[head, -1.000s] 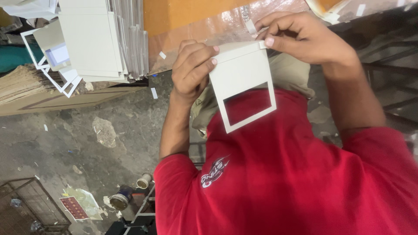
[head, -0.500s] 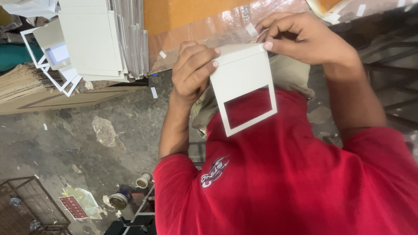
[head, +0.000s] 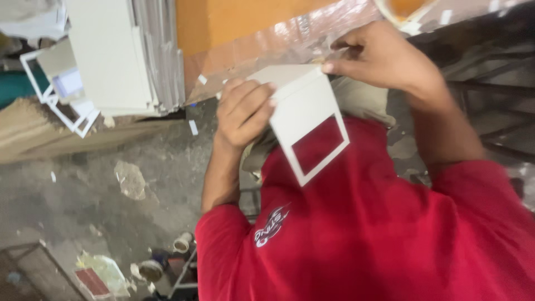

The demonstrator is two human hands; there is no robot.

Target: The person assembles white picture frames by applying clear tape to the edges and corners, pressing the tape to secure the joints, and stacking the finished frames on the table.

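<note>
I hold a white card [head: 304, 111] with a rectangular window cut in its lower half, above the lap of my red shirt. My left hand [head: 245, 111] grips its left edge, fingers curled over the face. My right hand [head: 384, 58] pinches the upper right corner, where a top flap folds back. Through the window the red shirt shows.
An orange-brown work surface [head: 251, 28] under clear plastic lies just beyond the hands. A stack of white card sheets [head: 106, 56] and loose white frames [head: 56, 95] sit at the upper left. The grey floor [head: 83, 212] has scraps, small cups [head: 181, 242] and a wire rack.
Both hands keep their hold on the card. The top flap is bent back a little more and the card sits slightly lower in view.
</note>
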